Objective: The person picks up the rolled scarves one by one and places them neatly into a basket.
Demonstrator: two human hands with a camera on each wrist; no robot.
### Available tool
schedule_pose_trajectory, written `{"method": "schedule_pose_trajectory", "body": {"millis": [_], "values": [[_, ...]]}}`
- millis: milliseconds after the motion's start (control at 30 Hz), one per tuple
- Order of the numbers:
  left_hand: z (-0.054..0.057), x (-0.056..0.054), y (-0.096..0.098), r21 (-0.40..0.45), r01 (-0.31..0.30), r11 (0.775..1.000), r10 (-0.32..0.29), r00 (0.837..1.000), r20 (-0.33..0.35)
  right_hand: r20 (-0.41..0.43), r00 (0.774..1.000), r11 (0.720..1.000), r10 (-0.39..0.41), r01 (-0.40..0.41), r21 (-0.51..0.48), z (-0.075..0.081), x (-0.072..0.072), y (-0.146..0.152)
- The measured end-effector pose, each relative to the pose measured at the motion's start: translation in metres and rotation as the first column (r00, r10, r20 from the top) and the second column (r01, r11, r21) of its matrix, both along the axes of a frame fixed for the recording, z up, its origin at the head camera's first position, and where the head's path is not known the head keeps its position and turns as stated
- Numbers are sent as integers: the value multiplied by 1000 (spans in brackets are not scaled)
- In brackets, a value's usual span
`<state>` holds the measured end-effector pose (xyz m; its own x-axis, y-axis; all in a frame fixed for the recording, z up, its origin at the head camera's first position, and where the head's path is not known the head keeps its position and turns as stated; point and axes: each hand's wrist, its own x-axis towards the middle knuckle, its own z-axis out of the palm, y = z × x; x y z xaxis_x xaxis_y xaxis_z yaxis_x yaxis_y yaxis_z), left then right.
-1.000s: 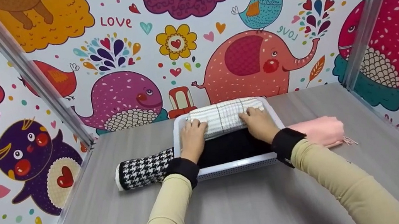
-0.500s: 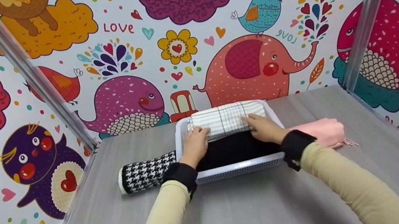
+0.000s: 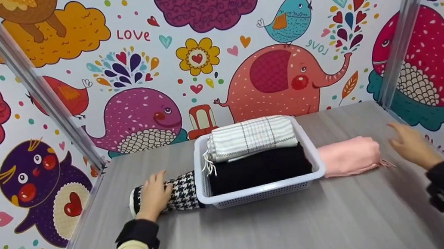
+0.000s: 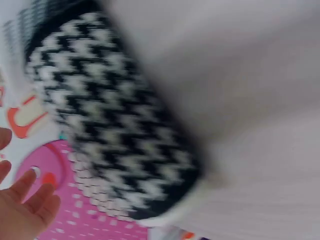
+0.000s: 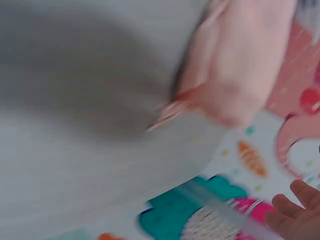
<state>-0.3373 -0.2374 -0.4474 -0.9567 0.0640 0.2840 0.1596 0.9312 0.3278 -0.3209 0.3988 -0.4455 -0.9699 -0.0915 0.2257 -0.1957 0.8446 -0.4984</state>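
A white plastic basket [image 3: 318, 163] stands mid-table. Inside it, a rolled white plaid scarf [image 3: 252, 136] with fringe lies behind a black folded cloth [image 3: 261, 169]. To the left is a rolled houndstooth scarf [image 3: 183, 190], black and white; my left hand [image 3: 156, 196] hovers over it. The left wrist view shows that hand's loosely spread fingers apart from the houndstooth roll [image 4: 115, 120]. On the right side lies a rolled pink scarf [image 3: 350, 156] with a fringed end. My right hand [image 3: 411, 143], fingers extended, is off to its right, holding nothing; the right wrist view is blurred.
The grey wood-grain table [image 3: 272, 234] meets cartoon-printed wall panels at the back and sides. Metal posts [image 3: 408, 24] stand in both back corners. Both inner ends of the outer rolls lie close against the basket's sides.
Both hands have left the white plaid scarf in the basket. The left moved out left over the houndstooth roll; the right moved out right, past the pink scarf.
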Motion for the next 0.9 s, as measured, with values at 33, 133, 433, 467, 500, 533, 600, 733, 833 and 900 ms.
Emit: {"method": "schedule_pose_trajectory", "body": {"millis": [33,133,433,467,500,533,600,733,833,900], "values": [[-5,5,-6,-1,-7,1000,7,999,31,54,998,999,-33,32,18,-5,6,16],[-16,9,-14,-27,29,999,-27,998,61,167,982,996,-90,85,38,-20,19,46],[-31,-1,-12,-157,96,983,-72,986,151,272,944,982,-188,191,16,-41,45,77],[-32,-2,-11,-165,90,982,-64,985,158,280,941,981,-190,193,14,-41,46,77],[-34,-4,-10,-178,84,981,-55,986,160,285,939,981,-192,196,14,-40,46,77],[-35,-6,-9,-194,76,978,-45,986,159,289,938,981,-191,195,14,-39,47,77],[-36,-9,-7,-241,58,969,-23,989,146,296,937,982,-184,189,13,-37,47,76],[-37,-11,-8,-336,38,941,3,993,119,289,942,985,-170,174,9,-34,47,71],[-37,-10,-9,-371,40,928,11,991,133,266,948,985,-173,173,23,-33,46,68],[-38,-11,-7,-383,33,923,31,987,159,260,949,984,-179,176,36,-31,46,67]]}}
